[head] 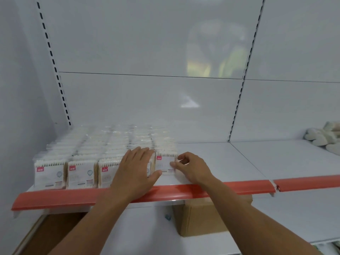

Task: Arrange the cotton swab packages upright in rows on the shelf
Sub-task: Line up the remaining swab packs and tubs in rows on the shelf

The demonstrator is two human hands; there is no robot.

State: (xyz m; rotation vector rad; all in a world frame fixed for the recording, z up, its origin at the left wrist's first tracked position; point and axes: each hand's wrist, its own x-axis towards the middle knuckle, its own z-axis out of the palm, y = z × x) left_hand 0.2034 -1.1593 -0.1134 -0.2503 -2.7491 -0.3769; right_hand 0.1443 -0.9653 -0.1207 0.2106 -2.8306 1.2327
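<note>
Cotton swab packages (81,173) stand upright at the left end of the shelf (230,162). Five rows run front to back, labels facing out, sticks vertical with the cotton tips up.

Work is at the rightmost row: its front package (165,163) sits between the two hands.
- Left hand (137,168): flat and spread, fingers straight, laid over the front of the fourth row. The thumb reaches toward the front package's lower left corner.
- Right hand (191,167): nearer the job. Fingers are curled, with thumb and fingertips pinching that package's right edge.

Reads as squaring up the row end, so the coming move is likely a small nudge left and back against its neighbours (the face looks set slightly behind the other rows, could be lens). Any further rows would go to its right.

Cardboard box (202,218) sits below, on the lower shelf level; contents not visible. Loose white packs (323,137) are heaped in the next bay, far right, well apart from both hands.
</note>
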